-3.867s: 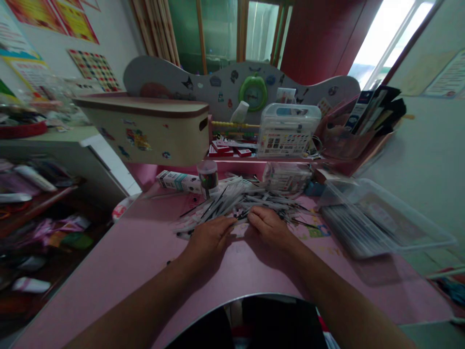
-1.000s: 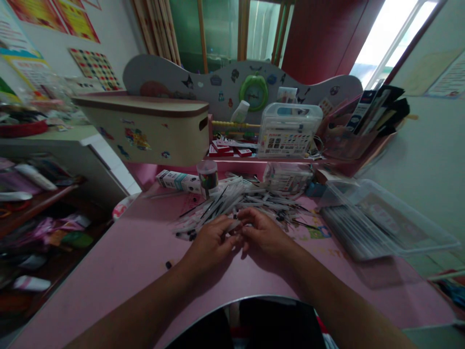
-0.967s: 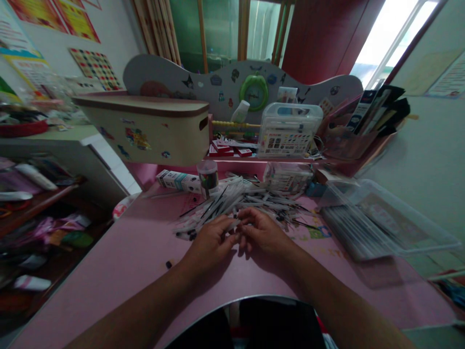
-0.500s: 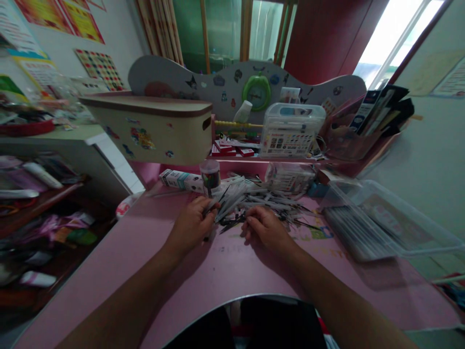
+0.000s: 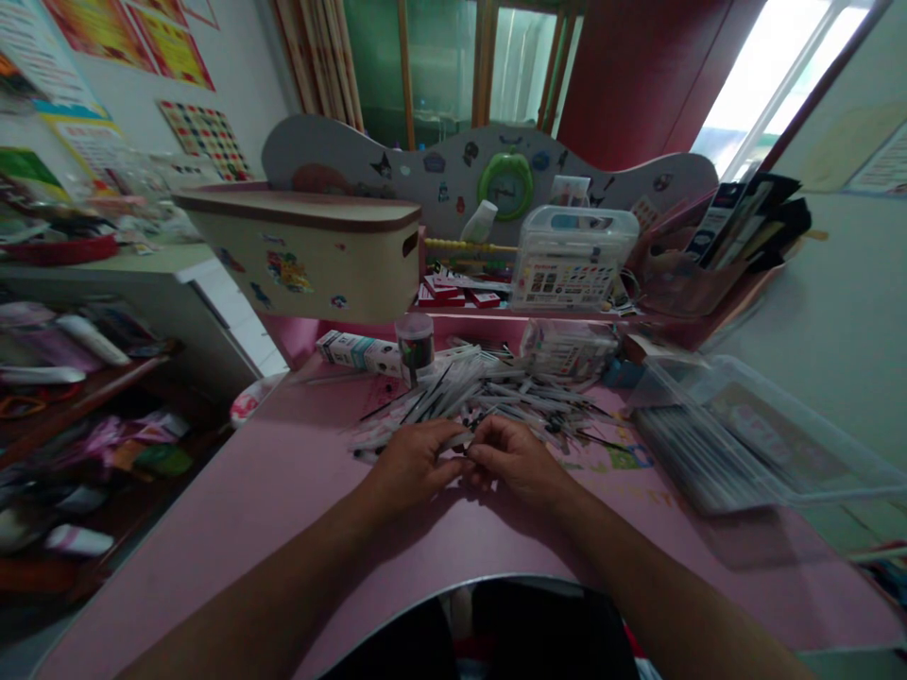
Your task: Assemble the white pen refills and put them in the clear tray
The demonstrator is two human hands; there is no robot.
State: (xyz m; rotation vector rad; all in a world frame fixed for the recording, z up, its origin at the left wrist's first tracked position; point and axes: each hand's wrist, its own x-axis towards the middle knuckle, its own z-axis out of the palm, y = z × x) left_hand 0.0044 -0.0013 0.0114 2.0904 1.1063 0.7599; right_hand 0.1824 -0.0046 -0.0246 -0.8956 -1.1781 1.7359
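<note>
Both hands meet over the pink desk, in front of a loose pile of slim white pen-like sticks (image 5: 488,387), several with dark ends. Between the thumb and fingers of my left hand (image 5: 418,463) is one slim white pen-like stick (image 5: 459,439), mostly covered by the fingers. My right hand (image 5: 514,458) is closed in a pinch at the stick's right end, fingertips close to those of the left. Something small and dark shows there, too small to name. More sticks lie to the left, just beyond my left hand.
A clear round jar (image 5: 415,345) and a long printed box (image 5: 361,352) stand behind the pile. At the right sits a clear plastic tray (image 5: 814,477) beside a stack of grey packs (image 5: 698,453). A cream bin (image 5: 304,260) and a clear handled case (image 5: 573,260) occupy the shelf above.
My left hand has moved right and slightly down, to meet my right hand. The sticks it held or touched now lie on the desk at left. My right hand stayed nearly in place.
</note>
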